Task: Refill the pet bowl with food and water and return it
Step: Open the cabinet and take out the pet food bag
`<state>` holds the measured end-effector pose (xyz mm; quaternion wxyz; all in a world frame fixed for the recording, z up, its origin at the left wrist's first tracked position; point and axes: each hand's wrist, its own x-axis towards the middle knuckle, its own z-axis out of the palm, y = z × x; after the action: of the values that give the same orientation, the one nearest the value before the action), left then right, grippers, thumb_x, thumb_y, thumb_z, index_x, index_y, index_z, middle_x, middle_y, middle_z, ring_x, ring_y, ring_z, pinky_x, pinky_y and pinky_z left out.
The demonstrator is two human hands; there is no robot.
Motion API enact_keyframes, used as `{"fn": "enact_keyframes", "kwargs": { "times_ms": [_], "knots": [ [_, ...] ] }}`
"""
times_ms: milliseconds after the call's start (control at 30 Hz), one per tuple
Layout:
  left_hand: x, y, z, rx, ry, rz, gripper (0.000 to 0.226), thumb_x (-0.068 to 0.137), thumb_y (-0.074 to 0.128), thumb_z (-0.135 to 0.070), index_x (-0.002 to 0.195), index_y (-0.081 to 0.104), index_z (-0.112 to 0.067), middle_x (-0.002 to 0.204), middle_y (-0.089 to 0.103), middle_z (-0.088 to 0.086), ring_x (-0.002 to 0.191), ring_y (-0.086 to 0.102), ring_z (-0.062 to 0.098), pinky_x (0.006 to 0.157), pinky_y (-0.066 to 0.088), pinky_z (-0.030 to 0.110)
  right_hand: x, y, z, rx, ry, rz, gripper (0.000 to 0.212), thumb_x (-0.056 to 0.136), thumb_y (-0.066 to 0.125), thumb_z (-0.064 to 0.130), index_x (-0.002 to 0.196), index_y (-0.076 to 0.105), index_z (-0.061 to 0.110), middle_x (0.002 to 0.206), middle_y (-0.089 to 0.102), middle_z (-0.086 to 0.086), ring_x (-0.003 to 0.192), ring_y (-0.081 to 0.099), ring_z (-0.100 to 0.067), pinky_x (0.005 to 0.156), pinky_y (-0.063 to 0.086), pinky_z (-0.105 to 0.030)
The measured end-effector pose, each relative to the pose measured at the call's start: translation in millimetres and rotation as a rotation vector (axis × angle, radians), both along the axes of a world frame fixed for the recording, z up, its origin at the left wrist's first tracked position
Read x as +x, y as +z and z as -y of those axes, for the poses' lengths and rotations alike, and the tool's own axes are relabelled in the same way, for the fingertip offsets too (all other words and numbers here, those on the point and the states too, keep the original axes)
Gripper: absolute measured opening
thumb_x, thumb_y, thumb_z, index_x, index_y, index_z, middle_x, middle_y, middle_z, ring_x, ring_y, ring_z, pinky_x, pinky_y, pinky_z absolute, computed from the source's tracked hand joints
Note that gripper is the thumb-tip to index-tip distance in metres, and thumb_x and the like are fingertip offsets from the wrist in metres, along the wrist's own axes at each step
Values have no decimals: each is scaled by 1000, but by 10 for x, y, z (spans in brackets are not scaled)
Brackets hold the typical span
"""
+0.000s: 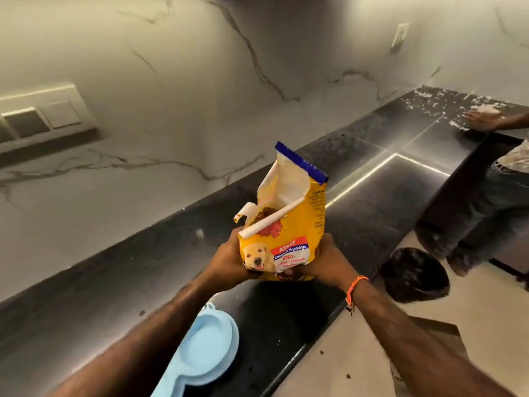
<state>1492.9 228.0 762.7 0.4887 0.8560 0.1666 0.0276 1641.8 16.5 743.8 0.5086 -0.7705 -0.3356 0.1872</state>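
A yellow dog food bag (pixel 289 222) with a torn-open top is held upright above the dark countertop (pixel 120 285). Brown kibble shows inside its opening. My left hand (pixel 226 260) grips the bag's lower left side and my right hand (pixel 326 260), with an orange wrist band, grips its lower right side. A light blue pet bowl (pixel 206 348) lies on the counter below my left forearm, partly hidden by it; its visible hollow looks empty.
A marble wall with a switch panel (pixel 43 118) rises behind the counter. Another person's hand (pixel 483 118) rests on the far right counter amid white debris. A black bin bag (pixel 415 275) stands on the floor beside the counter edge.
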Motion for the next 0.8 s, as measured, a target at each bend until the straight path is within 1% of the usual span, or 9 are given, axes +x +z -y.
{"fn": "enact_keyframes", "kwargs": {
  "times_ms": [133, 200, 267, 400, 467, 533, 600, 700, 800],
  "knots": [
    [-26, -307, 182, 21, 29, -71, 94, 74, 91, -38, 150, 36, -26, 135, 55, -15, 126, 55, 8, 104, 44, 26, -36, -519, 41, -72, -51, -37, 44, 58, 99, 11, 95, 81, 24, 93, 81, 11, 91, 77, -7, 81, 62, -29],
    [-39, -425, 268, 24, 60, -72, 88, 73, 86, -52, 147, 43, -30, 139, 61, -12, 128, 60, 14, 103, 47, 29, -37, -722, 60, -111, -45, -16, 43, 63, 94, 15, 102, 81, 23, 100, 81, 4, 95, 77, -11, 87, 63, -42],
    [-24, -491, 293, -8, 114, -75, 88, 69, 82, -66, 143, 45, -36, 139, 64, -10, 126, 62, 14, 106, 52, 37, -26, -807, 62, -149, -45, 5, 39, 69, 88, 14, 105, 79, 27, 103, 81, 4, 96, 76, -8, 89, 62, -43],
    [28, -376, 297, 14, 37, -58, 69, 79, 82, -54, 137, 46, -42, 139, 59, -15, 125, 59, 8, 110, 49, 37, 7, -831, 71, -220, 34, 13, 53, 65, 93, 42, 114, 73, 42, 111, 78, 7, 109, 71, -18, 96, 59, -46],
    [13, -314, 254, 45, -67, -50, 94, 77, 87, -44, 152, 32, -37, 148, 47, -20, 131, 50, -6, 116, 43, 31, 16, -783, 89, -221, 71, -22, 64, 57, 97, 53, 114, 74, 38, 109, 78, 8, 106, 73, -16, 94, 60, -46],
    [-31, -281, 154, 97, -189, -64, 128, 75, 90, -37, 162, -3, -35, 163, 19, -24, 141, 27, -19, 122, 28, 21, 0, -688, 99, -166, 55, -50, 78, 51, 101, 53, 120, 69, 34, 110, 78, 7, 102, 75, -13, 91, 61, -45],
    [-83, -152, 41, 284, -274, -103, 141, 73, 89, -44, 158, -24, -38, 170, -12, -18, 155, 5, -4, 127, 15, 28, -9, -562, 94, -51, -28, -62, 107, 49, 101, 55, 141, 49, 41, 132, 68, 6, 118, 68, -14, 99, 58, -46],
    [-156, 173, -161, 560, -265, -143, 150, 70, 87, -51, 155, -34, -29, 164, -32, -12, 153, -13, 5, 123, 0, 22, 36, -220, -5, 26, -170, 76, 142, 46, 93, 72, 159, 13, 43, 162, 34, 3, 147, 39, -16, 117, 42, -50],
    [-206, 678, -287, 634, -228, -41, 152, 67, 82, -68, 155, -35, -27, 156, -37, -15, 150, -20, 1, 122, -7, 20, 78, 332, -166, 103, -198, 262, 140, 45, 78, 88, 160, 19, 35, 160, 33, 0, 146, 38, -19, 117, 39, -49]
  ]
}}
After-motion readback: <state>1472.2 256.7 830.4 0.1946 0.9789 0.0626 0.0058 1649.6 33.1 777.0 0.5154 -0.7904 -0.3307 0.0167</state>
